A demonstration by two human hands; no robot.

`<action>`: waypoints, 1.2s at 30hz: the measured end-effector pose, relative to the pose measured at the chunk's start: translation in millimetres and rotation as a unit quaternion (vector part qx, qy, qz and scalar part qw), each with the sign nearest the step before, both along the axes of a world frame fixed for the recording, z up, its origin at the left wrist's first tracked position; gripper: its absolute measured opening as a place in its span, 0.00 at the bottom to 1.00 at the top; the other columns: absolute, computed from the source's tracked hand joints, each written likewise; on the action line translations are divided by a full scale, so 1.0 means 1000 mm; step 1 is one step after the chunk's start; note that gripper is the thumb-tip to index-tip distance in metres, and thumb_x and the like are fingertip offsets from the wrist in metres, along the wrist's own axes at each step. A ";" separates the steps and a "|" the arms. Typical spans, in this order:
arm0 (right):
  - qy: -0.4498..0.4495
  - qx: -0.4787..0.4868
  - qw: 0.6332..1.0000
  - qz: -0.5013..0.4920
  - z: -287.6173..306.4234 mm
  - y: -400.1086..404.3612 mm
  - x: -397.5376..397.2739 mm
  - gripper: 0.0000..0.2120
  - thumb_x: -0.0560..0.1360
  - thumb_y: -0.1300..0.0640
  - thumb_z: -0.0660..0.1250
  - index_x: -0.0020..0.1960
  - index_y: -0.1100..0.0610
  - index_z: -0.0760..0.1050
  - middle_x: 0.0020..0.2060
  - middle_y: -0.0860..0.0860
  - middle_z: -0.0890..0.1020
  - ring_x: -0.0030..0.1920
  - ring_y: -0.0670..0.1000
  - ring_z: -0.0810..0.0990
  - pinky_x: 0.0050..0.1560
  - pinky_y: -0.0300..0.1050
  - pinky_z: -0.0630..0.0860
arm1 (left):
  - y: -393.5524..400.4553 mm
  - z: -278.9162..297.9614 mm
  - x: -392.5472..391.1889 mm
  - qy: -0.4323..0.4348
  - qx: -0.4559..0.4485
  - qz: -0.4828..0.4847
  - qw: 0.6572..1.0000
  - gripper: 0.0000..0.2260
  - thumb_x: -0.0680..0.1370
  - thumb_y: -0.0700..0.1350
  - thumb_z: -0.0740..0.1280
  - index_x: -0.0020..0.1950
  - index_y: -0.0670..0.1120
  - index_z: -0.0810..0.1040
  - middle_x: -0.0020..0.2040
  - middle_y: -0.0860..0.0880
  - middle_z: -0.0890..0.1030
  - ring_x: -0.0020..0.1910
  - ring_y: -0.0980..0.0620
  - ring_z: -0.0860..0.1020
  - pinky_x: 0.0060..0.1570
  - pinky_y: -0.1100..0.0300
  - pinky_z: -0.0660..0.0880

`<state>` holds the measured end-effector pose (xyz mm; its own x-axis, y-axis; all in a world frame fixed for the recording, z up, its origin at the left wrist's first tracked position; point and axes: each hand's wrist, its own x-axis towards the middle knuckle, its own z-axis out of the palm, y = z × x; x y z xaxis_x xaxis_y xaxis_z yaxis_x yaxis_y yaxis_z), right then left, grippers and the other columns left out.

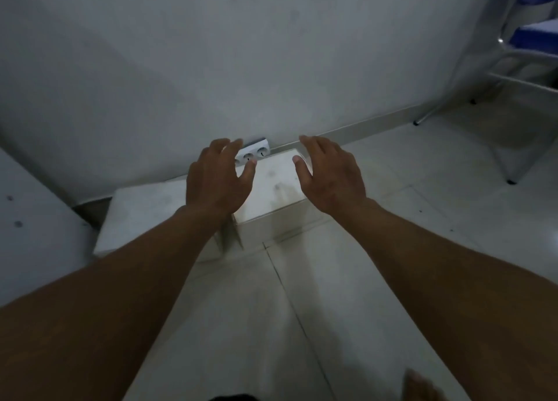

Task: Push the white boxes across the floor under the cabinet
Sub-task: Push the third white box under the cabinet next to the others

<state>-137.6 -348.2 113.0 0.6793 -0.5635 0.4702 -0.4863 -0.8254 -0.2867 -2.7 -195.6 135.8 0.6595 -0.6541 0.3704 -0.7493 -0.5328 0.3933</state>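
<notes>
A: White boxes — the right box (271, 186) and the left box (142, 213) sit side by side on the tiled floor (347, 280), against the wall (211, 68) below a power strip (252, 154).

B: Hands?

A: Left hand (216, 178) and right hand (329, 174) hover over them, fingers spread, holding nothing.

B: Handling?

A: Probably light, stiff cardboard, sliding easily on tile. Press flat palms low on the near faces. Their row runs along the wall; in this dimness, each box's own long axis is unclear.

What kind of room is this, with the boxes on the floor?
Probably a plain indoor room, perhaps at home or in a small office. It has a pale tiled floor, a bare white wall with a power strip at its foot, and a metal-legged chair in the corner.
</notes>
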 end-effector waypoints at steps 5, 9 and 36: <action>-0.004 0.022 0.999 0.041 -0.047 -0.069 0.041 0.20 0.80 0.48 0.59 0.67 0.57 0.74 0.61 0.55 0.79 0.62 0.57 0.76 0.59 0.55 0.72 | -0.062 -0.035 0.018 0.012 -0.007 0.051 0.999 0.21 0.79 0.54 0.64 0.68 0.45 0.75 0.64 0.44 0.76 0.61 0.43 0.75 0.57 0.49 0.74; -0.023 0.023 0.997 0.076 -0.067 -0.117 0.077 0.21 0.79 0.48 0.59 0.65 0.59 0.76 0.59 0.57 0.80 0.60 0.58 0.78 0.56 0.55 0.74 | -0.096 -0.053 0.036 0.007 0.005 0.105 0.994 0.22 0.79 0.55 0.63 0.68 0.44 0.75 0.63 0.44 0.77 0.59 0.43 0.76 0.54 0.49 0.75; 0.181 0.234 0.955 -0.025 -0.202 -0.168 0.136 0.39 0.75 0.28 0.52 0.80 0.46 0.50 0.76 0.57 0.58 0.71 0.60 0.66 0.67 0.56 0.66 | -0.124 -0.210 0.085 0.246 0.089 0.322 0.910 0.42 0.74 0.70 0.59 0.80 0.48 0.51 0.77 0.42 0.62 0.74 0.41 0.62 0.70 0.46 0.61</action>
